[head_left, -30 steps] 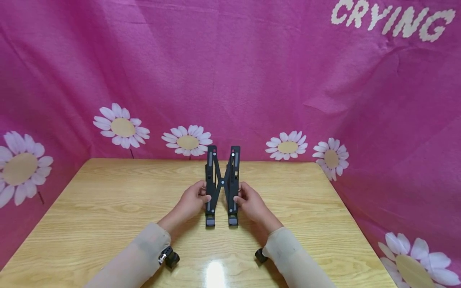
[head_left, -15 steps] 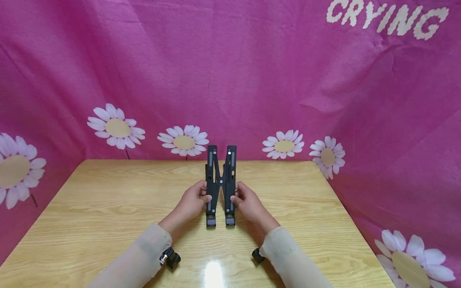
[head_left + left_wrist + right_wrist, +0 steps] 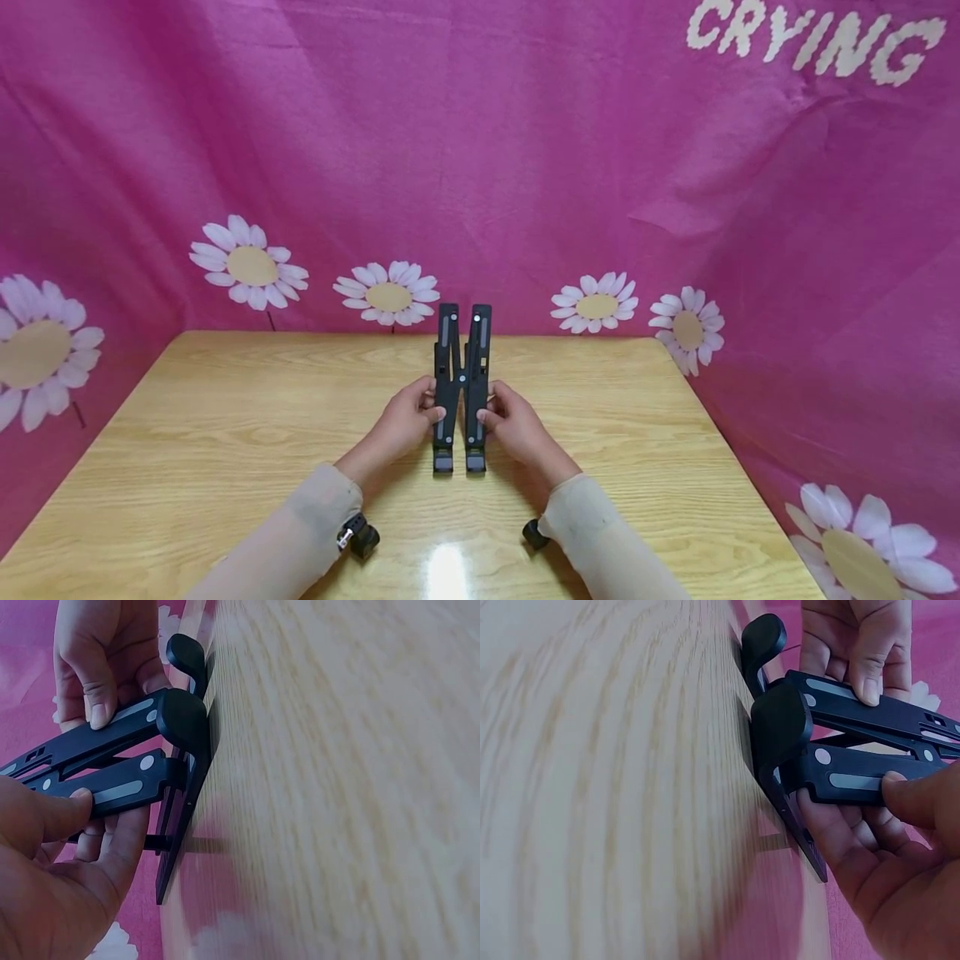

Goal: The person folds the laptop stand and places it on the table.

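A black folding laptop stand [image 3: 444,400] stands on the wooden table, its two long arms joined by crossed bars at a central pivot. Grey pads and round silver rivets line the arms, and hooked lips jut from their near ends. My left hand [image 3: 407,417] grips the left arm, thumb on top and fingers beneath. On the other side my right hand [image 3: 517,422] holds the right arm the same way. Both wrist views show the hooked ends close to the tabletop, with the stand's arms [image 3: 112,784] narrowly apart and curled fingers [image 3: 836,832] under them.
The pale wooden table [image 3: 247,400] extends on all sides of the stand. Behind and beside it hangs a pink cloth [image 3: 480,167] printed with white daisies and lettering. A small black camera [image 3: 363,537] is strapped at the left wrist, another [image 3: 535,533] at the right.
The stand's two arms have come closer together, narrowing the crossed bars. Both hands have moved inward with them, keeping their grip.
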`<action>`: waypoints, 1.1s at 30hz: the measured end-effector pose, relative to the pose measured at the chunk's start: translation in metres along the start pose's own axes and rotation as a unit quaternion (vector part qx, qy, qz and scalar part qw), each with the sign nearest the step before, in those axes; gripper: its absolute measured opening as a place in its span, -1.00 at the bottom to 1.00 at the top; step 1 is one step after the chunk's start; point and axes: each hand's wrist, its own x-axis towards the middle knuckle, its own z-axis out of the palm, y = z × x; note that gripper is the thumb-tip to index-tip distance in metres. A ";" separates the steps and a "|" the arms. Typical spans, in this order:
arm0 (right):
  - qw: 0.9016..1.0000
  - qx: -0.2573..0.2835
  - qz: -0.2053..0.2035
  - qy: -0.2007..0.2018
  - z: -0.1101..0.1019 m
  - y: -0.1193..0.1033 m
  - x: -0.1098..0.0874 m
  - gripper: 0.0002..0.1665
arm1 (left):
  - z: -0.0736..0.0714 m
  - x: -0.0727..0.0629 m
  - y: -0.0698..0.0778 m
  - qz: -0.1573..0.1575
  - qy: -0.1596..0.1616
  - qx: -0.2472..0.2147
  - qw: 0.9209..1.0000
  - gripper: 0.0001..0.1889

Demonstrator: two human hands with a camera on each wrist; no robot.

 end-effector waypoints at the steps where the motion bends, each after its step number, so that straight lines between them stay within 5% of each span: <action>1: 1.000 -0.001 0.000 -0.001 0.000 0.000 0.000 -0.82 | 0.000 0.000 0.000 0.001 0.001 0.001 1.000 -0.81; 33: 1.000 0.006 -0.008 0.002 0.006 -0.001 0.002 -0.82 | 0.007 0.001 0.005 0.014 -0.002 0.027 1.000 -0.87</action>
